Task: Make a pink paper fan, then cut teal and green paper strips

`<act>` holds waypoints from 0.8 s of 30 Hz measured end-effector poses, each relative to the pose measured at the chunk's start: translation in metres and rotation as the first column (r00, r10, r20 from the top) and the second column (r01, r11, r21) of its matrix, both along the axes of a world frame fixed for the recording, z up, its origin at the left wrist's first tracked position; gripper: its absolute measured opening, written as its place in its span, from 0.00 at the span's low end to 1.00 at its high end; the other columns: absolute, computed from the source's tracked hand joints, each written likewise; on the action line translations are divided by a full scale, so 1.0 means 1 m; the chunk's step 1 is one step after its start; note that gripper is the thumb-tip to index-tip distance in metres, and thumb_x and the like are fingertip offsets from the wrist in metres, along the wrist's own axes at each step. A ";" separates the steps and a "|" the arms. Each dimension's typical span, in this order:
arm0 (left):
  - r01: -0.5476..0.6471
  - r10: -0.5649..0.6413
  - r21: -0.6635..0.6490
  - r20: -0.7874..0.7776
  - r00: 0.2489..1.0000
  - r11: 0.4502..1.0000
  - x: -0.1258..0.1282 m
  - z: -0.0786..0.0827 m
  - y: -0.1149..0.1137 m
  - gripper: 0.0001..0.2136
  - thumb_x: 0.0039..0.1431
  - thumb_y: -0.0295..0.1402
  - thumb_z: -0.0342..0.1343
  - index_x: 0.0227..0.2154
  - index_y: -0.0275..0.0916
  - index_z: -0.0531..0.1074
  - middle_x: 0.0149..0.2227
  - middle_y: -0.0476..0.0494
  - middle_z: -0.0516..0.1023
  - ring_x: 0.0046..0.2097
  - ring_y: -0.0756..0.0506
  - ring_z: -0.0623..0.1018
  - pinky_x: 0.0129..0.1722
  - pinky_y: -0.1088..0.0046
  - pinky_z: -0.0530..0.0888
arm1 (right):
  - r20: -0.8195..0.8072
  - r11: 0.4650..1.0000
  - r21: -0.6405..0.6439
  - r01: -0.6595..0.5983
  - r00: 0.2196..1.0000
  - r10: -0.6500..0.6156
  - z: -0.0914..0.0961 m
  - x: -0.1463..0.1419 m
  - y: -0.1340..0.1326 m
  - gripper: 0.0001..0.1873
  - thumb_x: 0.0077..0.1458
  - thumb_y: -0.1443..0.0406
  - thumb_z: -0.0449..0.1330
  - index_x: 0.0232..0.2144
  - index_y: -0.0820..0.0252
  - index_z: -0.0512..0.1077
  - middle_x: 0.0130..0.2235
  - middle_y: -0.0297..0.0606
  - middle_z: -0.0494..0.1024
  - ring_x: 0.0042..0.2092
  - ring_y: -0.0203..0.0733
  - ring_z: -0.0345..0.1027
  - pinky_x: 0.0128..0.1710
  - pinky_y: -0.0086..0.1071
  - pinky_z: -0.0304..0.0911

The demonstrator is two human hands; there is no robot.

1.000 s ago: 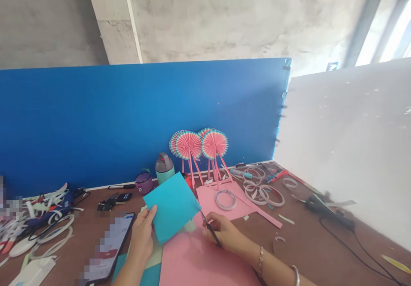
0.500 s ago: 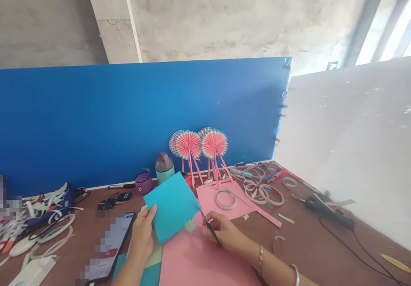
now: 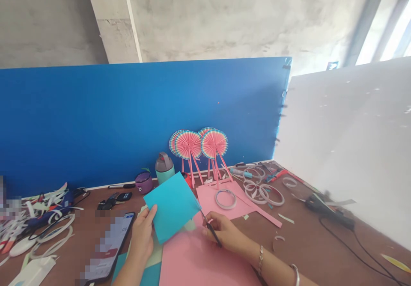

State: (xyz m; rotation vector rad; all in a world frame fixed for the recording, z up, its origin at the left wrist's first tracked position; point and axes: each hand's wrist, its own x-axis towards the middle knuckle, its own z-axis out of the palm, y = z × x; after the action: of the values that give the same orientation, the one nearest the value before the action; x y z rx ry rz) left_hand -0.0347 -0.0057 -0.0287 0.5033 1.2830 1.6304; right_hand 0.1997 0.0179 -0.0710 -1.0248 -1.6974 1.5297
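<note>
My left hand (image 3: 143, 230) pinches the left edge of a blue sheet of paper (image 3: 173, 207), thumb on top, and holds it tilted above the table. Around the handles of dark scissors (image 3: 212, 233) the fingers of my right hand (image 3: 224, 231) are closed. The blades reach the right corner of the blue paper; whether they are parted there is too small to tell. Below both hands lies a large pink sheet (image 3: 205, 262), with pale green paper (image 3: 156, 254) and darker blue paper (image 3: 150, 274) partly under it.
Pleated paper fans (image 3: 189, 145) on pink sticks lean against the blue partition (image 3: 96, 123). Behind the paper stand a flask (image 3: 165, 168) and a purple cup (image 3: 143, 183). Tape rolls (image 3: 271, 194) lie at right, a phone (image 3: 111, 251) at left, and a black cable (image 3: 349, 251) far right.
</note>
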 end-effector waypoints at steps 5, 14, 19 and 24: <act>0.005 -0.005 0.009 0.017 1.000 1.000 -0.003 -0.005 0.002 0.06 0.46 0.32 0.62 0.28 0.40 0.72 0.30 0.45 0.79 0.38 0.42 0.78 0.41 0.62 0.76 | -0.011 1.000 -0.017 -0.007 1.000 0.007 0.002 0.000 -0.001 0.23 0.42 0.49 0.63 0.31 0.60 0.64 0.18 0.25 0.63 0.19 0.28 0.53 0.17 0.23 0.48; -0.042 0.043 -0.023 0.020 0.999 0.999 0.000 -0.001 0.000 0.03 0.49 0.30 0.60 0.27 0.40 0.72 0.32 0.44 0.79 0.41 0.41 0.77 0.45 0.63 0.74 | 0.009 1.000 0.005 -0.009 1.000 0.009 0.004 0.000 -0.002 0.20 0.45 0.52 0.62 0.31 0.60 0.63 0.18 0.24 0.62 0.18 0.28 0.53 0.17 0.22 0.48; -0.028 0.028 -0.004 0.007 1.000 1.000 -0.001 -0.004 0.001 0.06 0.44 0.32 0.63 0.26 0.39 0.72 0.28 0.45 0.78 0.37 0.41 0.78 0.40 0.63 0.76 | 0.023 1.000 -0.004 0.003 1.000 -0.003 0.006 0.000 -0.003 0.20 0.44 0.52 0.62 0.31 0.60 0.63 0.18 0.25 0.63 0.18 0.28 0.53 0.17 0.22 0.47; -0.016 0.016 0.010 -0.007 1.000 1.000 -0.002 -0.006 0.002 0.06 0.44 0.32 0.63 0.25 0.40 0.72 0.29 0.45 0.78 0.37 0.41 0.78 0.41 0.64 0.76 | 0.017 1.000 0.009 0.005 1.000 -0.005 0.007 0.000 -0.002 0.20 0.43 0.52 0.62 0.30 0.61 0.64 0.17 0.24 0.62 0.18 0.28 0.51 0.16 0.23 0.47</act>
State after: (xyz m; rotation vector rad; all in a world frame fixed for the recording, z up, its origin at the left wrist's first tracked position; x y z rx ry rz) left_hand -0.0371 -0.0041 -0.0343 0.5064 1.2877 1.6506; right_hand 0.1993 0.0157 -0.0639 -1.0394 -1.7105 1.5131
